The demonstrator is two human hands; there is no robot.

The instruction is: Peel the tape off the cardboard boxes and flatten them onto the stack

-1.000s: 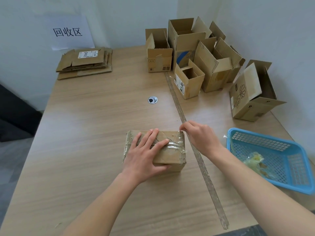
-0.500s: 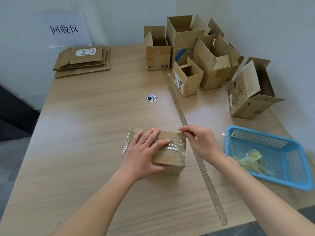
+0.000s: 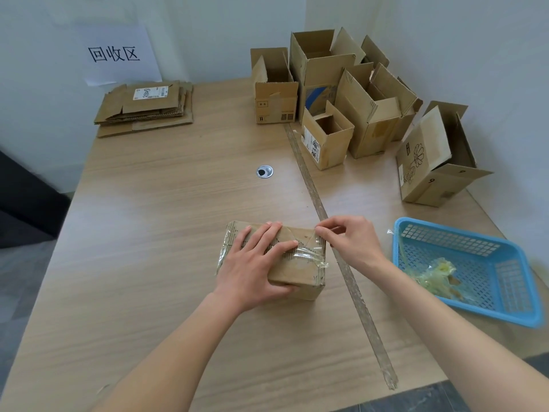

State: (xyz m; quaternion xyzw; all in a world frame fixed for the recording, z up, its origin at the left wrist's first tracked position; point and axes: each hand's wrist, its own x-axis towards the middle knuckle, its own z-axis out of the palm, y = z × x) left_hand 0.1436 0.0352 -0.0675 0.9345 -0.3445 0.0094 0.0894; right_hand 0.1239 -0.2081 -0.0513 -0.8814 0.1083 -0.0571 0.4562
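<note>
One wooden table [image 3: 148,233] carried everything. Near its front edge sat the taped box [image 3: 292,270], the left hand [image 3: 255,267] flat on top with fingers spread, pressing down. At the box's right end, the right hand [image 3: 350,243] pinched the clear tape [image 3: 310,254].

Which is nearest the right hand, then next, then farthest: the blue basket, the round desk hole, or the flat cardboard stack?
From the right hand:
1. Blue basket, just to its right.
2. Desk hole, ahead and left.
3. Flat stack, far left corner.

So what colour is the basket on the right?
Light blue basket, clearest in the head view.
</note>
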